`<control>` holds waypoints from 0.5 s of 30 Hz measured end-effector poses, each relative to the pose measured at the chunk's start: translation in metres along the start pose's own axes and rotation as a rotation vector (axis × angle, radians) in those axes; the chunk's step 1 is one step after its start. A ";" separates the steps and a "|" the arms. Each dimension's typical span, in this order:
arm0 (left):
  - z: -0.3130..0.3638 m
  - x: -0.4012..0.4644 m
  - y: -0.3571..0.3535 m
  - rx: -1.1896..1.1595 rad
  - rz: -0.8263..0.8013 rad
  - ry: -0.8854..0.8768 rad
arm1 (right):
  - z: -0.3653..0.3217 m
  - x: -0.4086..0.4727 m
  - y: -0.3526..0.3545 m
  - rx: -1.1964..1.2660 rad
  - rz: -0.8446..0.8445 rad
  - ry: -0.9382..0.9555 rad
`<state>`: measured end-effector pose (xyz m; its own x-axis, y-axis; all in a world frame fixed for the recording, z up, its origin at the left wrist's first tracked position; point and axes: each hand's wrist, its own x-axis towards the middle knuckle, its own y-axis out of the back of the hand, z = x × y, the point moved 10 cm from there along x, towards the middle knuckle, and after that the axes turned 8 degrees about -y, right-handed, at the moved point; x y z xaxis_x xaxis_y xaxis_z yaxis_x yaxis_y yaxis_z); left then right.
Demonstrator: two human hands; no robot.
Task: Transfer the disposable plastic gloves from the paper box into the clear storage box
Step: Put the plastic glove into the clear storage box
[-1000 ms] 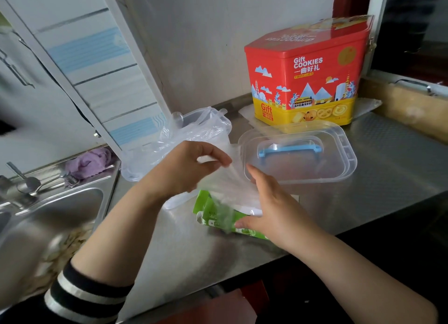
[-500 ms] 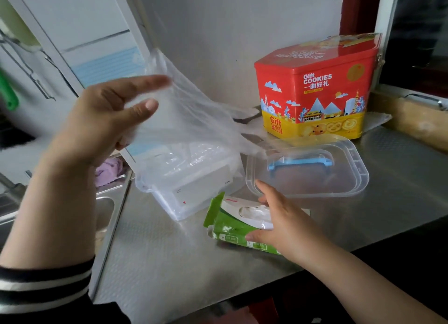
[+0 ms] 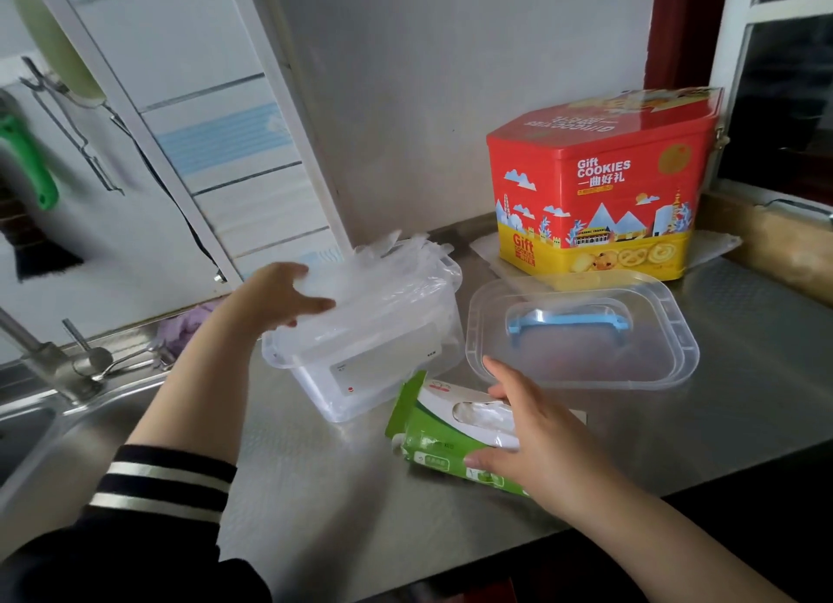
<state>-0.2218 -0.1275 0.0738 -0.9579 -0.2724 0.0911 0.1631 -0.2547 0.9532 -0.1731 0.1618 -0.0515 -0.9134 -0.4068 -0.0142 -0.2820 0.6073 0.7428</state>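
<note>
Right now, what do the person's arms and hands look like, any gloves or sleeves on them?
Both hands are bare, no gloves, rings or watch visible. The left hand comes from a dark sleeve pushed up the forearm, with a cuff of white stripes on black. The right hand and its forearm are uncovered as far as the frame edge; no sleeve shows there.

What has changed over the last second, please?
The left hand drew a glove out of the paper box, lifted it high, then brought it down onto the pile in the clear box. The right hand stayed on the paper box; the lid and tin kept their places.
</note>
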 end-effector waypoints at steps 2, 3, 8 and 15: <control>-0.008 0.001 -0.011 0.123 -0.083 0.027 | 0.000 -0.001 0.001 -0.006 0.005 0.005; -0.012 0.002 -0.012 0.175 -0.099 0.037 | -0.001 -0.001 0.001 -0.008 0.005 0.007; -0.008 -0.003 -0.002 0.349 -0.101 0.066 | 0.000 0.000 0.000 -0.009 0.013 0.013; 0.035 -0.005 0.010 0.452 -0.063 -0.056 | -0.001 -0.001 0.001 -0.035 0.019 0.023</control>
<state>-0.2241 -0.0958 0.0928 -0.9760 -0.2154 0.0321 -0.0038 0.1646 0.9864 -0.1721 0.1619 -0.0499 -0.9113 -0.4115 0.0151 -0.2542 0.5910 0.7655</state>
